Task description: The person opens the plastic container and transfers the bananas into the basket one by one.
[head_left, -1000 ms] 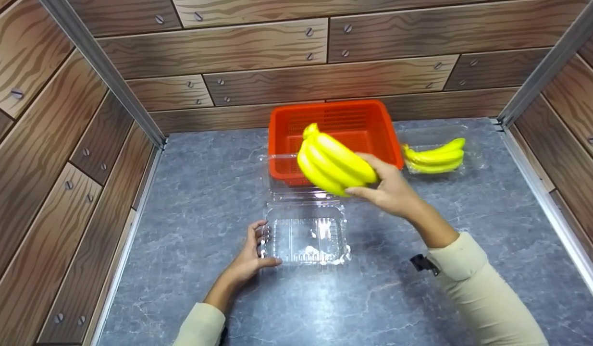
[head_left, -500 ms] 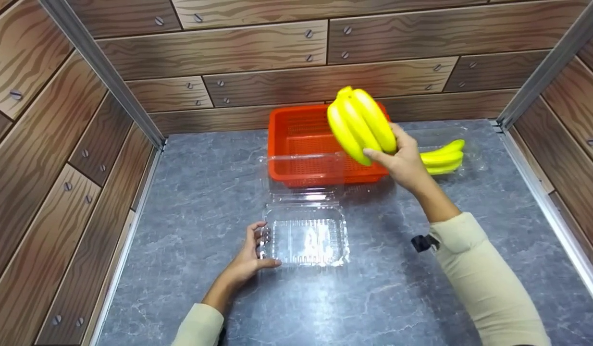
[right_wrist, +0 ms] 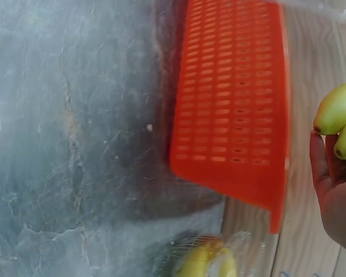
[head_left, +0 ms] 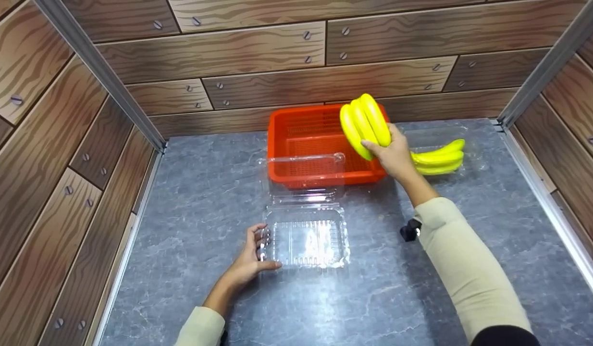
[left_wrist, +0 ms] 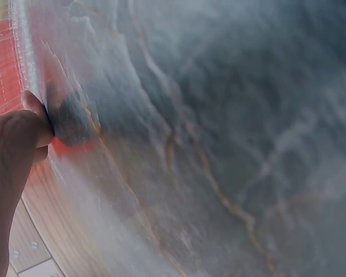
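A bunch of yellow bananas (head_left: 363, 126) is held up in my right hand (head_left: 396, 153), thumb on the near side, above the right part of the red plastic basket (head_left: 276, 144). In the right wrist view the banana tips (right_wrist: 336, 112) rest against the fingers, beside the basket's slotted wall (right_wrist: 230, 104). My left hand (head_left: 246, 258) holds the left side of a clear plastic clamshell container (head_left: 346, 240), thumb at its near corner. The container lies open; its lid (head_left: 303, 180) extends back and overlaps the basket's front in view. No bananas are visible inside it.
Right of the basket, a second clear container (head_left: 474, 156) lies with a bunch of bananas (head_left: 440, 162) in it. Wood-patterned walls (head_left: 258, 53) with metal corner posts enclose the grey marbled tabletop (head_left: 195, 216) at the back and sides.
My right hand has carried the bananas back and to the right, from over the clear container's lid to above the basket's right part; the bunch has turned more upright. The left hand stays put.
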### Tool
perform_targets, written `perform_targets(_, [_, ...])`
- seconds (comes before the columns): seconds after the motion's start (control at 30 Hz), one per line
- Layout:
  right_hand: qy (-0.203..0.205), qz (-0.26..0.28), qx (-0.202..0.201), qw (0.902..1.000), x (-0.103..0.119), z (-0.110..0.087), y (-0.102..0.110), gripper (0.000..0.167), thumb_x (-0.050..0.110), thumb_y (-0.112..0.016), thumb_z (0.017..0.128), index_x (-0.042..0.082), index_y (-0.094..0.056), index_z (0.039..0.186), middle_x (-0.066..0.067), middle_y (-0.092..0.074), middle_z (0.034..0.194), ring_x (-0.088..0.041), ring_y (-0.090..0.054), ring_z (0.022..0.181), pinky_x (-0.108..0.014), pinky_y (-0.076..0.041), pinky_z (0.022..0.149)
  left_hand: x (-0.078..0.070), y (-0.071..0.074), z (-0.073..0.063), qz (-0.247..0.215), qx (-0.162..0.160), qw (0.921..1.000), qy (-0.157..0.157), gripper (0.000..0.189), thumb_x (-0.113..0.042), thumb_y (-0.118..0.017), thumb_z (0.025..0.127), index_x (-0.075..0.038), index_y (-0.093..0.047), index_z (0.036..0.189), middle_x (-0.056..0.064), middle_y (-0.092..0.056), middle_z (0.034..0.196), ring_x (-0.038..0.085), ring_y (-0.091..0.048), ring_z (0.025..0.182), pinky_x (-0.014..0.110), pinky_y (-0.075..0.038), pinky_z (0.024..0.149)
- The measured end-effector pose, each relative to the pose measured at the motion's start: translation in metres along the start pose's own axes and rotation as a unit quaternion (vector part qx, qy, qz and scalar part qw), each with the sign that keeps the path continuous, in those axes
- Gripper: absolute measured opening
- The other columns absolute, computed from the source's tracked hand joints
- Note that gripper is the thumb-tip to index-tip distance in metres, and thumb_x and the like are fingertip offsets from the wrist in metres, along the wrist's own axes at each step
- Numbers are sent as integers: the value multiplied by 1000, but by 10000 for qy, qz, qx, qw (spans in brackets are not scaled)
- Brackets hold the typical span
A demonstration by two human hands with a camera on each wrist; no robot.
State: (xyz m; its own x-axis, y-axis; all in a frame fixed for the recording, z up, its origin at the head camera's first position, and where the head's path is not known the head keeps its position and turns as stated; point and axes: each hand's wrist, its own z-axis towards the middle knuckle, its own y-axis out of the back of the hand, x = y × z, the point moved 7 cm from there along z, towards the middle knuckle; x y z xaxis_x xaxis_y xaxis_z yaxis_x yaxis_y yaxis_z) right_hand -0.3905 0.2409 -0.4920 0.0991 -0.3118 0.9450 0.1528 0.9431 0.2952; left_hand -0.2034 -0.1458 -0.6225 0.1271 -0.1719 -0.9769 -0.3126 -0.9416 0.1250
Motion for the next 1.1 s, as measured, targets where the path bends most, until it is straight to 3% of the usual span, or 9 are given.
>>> perform_targets(0.1, [-327, -378, 99, 9987, -10, 5, -4, 63, 25, -79, 98, -2, -52, 148, -18, -62, 124, -23, -57, 106, -23, -52, 86, 0, 0, 0, -33, -1, 10000, -8, 106, -1, -89, 73, -14, -24, 157, 33, -35, 159, 46, -44, 147, 57, -45, 119])
perform_targets(0.23, [-646, -914, 274, 9933, -16, 9, -12, 62, 25, -76, 99, -2, -50, 149, -22, -63, 130, -29, -59, 112, -35, -52, 97, 1, 1, 0, -176, -22, 9998, 23, 106, 0, -88, 74, -15, -24, 157, 32, -33, 159, 47, -44, 146, 57, -47, 118])
perform_targets(0.37, [-774, -1652, 515, 9819, -18, 14, -23, 63, 27, -75, 99, -2, -49, 149, -24, -64, 130, -34, -60, 116, -48, -51, 107, 2, 1, 0, -267, 17, 9996, 46, 106, 1, -88, 75, -14, -21, 156, 31, -31, 158, 46, -45, 143, 50, -51, 112])
perform_targets(0.5, [-823, -2222, 743, 9687, -18, 16, -33, 64, 27, -75, 98, -2, -48, 149, -25, -66, 129, -37, -61, 116, -53, -51, 107, 3, 0, -1, -260, 26, 9997, 24, 107, 0, -88, 74, -13, -21, 156, 31, -32, 158, 45, -46, 143, 45, -51, 110])
perform_targets(0.8, [-991, -2645, 1221, 9515, -21, 16, -51, 74, 29, -73, 98, 0, -38, 158, -26, -62, 138, -42, -58, 124, -57, -46, 115, 3, 2, -1, -220, -23, 9997, -44, 106, 0, -89, 74, -14, -24, 156, 32, -33, 159, 47, -45, 145, 55, -51, 115])
perform_targets(1.1, [-1198, -3086, 1307, 9345, -28, 18, -49, 68, 31, -71, 99, -1, -43, 151, -26, -62, 136, -43, -59, 123, -57, -48, 112, 3, 0, 3, -277, 54, 9996, 40, 106, -1, -90, 75, -15, -24, 156, 32, -32, 159, 47, -46, 145, 54, -53, 113])
